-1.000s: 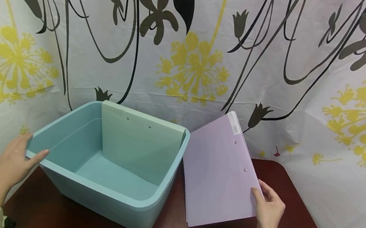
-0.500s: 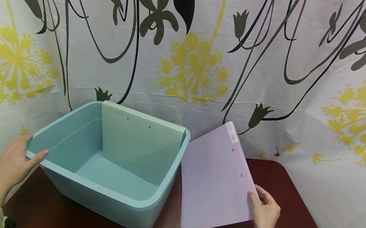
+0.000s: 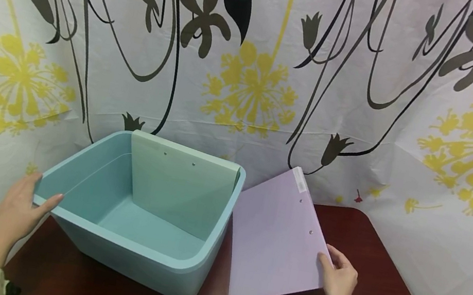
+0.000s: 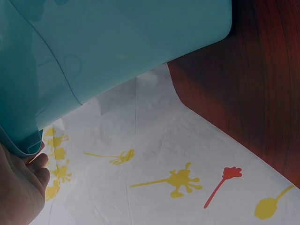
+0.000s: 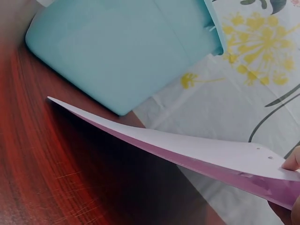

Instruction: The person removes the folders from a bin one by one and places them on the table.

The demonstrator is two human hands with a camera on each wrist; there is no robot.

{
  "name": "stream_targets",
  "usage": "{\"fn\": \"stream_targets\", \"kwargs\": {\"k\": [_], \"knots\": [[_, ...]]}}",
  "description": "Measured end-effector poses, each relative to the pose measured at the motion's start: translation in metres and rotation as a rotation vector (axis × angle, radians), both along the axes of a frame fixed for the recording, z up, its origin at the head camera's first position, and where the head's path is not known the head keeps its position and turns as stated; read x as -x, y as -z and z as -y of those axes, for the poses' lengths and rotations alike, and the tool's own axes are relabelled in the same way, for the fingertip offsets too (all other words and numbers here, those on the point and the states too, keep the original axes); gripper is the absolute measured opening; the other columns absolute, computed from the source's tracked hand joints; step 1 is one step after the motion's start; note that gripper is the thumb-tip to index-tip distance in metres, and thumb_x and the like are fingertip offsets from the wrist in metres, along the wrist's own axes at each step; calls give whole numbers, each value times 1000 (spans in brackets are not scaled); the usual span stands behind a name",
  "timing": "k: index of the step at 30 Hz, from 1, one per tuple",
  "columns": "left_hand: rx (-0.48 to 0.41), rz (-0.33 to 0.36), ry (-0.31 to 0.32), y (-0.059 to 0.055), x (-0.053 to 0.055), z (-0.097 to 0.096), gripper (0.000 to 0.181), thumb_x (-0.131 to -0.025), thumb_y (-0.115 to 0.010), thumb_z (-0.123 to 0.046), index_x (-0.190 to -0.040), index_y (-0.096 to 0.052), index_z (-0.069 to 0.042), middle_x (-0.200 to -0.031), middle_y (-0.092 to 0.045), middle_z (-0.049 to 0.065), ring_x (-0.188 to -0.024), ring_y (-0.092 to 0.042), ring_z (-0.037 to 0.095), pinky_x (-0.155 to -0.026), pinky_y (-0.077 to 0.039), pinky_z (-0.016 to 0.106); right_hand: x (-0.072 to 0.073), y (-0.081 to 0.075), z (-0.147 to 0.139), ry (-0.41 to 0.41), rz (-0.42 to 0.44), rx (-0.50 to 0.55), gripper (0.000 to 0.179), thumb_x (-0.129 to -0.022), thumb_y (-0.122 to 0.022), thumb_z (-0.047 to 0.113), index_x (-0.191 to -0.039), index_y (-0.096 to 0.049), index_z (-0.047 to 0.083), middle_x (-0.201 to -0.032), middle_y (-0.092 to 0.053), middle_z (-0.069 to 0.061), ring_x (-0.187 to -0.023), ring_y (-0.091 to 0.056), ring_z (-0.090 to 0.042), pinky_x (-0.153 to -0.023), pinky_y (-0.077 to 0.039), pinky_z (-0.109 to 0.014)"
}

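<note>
My left hand (image 3: 16,215) grips the near left corner of a light blue plastic tub (image 3: 127,241), thumb over the rim and fingers outside it. Inside the tub a pale green file folder (image 3: 179,190) with two rivets leans upright against the back wall. To the right of the tub, my right hand (image 3: 338,279) pinches the spine edge of a lilac file folder (image 3: 277,243), thumb on top and fingers beneath. That folder slants, its right side raised and its left edge low by the tub. In the right wrist view its covers part slightly, over a dark shadow.
Everything stands on a dark reddish-brown wooden table (image 3: 370,274). Behind and along both sides hangs a white cloth (image 3: 246,91) printed with yellow flowers and dark stems. The tub's right wall borders the lilac folder closely.
My right hand has lowered the lilac folder and shifted it slightly left, toward the table beside the tub. The left hand, the tub and the green folder have stayed in place.
</note>
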State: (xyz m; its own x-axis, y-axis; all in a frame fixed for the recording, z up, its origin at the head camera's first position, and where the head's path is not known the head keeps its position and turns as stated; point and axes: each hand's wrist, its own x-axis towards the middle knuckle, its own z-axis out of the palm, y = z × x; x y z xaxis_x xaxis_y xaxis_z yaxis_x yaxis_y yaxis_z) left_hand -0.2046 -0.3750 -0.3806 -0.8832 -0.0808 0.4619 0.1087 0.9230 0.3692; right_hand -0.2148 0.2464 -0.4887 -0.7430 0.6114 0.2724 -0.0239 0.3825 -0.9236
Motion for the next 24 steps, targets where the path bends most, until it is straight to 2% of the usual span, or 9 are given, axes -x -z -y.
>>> {"fn": "stream_targets", "kwargs": {"k": [4, 12, 15, 20, 24], "knots": [[1, -2, 0, 0, 0, 0, 75, -88, -51, -38, -133, -25, 16, -128, -32, 39, -113, -31, 53, -90, -24, 64, -10, -17, 10, -24, 43, -7, 30, -78, -67, 11, -103, -65, -4, -91, -66, -22, -55, -51, 5, -43, -43, -16], [1, -3, -1, 0, 0, -1, 75, -88, -51, -38, -133, -26, 16, -128, -31, 38, -113, -31, 53, -90, -24, 64, -11, -11, 9, -29, 114, -70, 35, -75, -68, 11, -108, -64, -1, -96, -65, -23, -58, -51, 5, -47, -43, -15], [1, -1, -2, 0, 0, -1, 75, -88, -51, -38, -132, -26, 16, -128, -31, 39, -113, -31, 53, -91, -24, 64, -11, -7, 6, -36, 125, -126, 40, -72, -71, 11, -109, -63, -1, -94, -65, -23, -63, -54, -3, -51, -41, -15], [1, 0, -9, 0, 0, -1, 76, -88, -51, -39, -133, -25, 16, -128, -31, 39, -113, -31, 53, -91, -24, 64, -12, -2, 3, -35, 136, -214, 43, -69, -73, 13, -108, -63, -1, -94, -66, -22, -77, -60, -24, -59, -39, -18], [3, -2, -8, 1, 1, 0, 75, -88, -52, -38, -133, -25, 16, -127, -32, 39, -112, -31, 53, -90, -25, 64, -11, 3, -1, -45, 119, -246, 42, -68, -73, 12, -107, -63, -2, -94, -65, -23, -82, -60, -30, -63, -38, -20]]}}
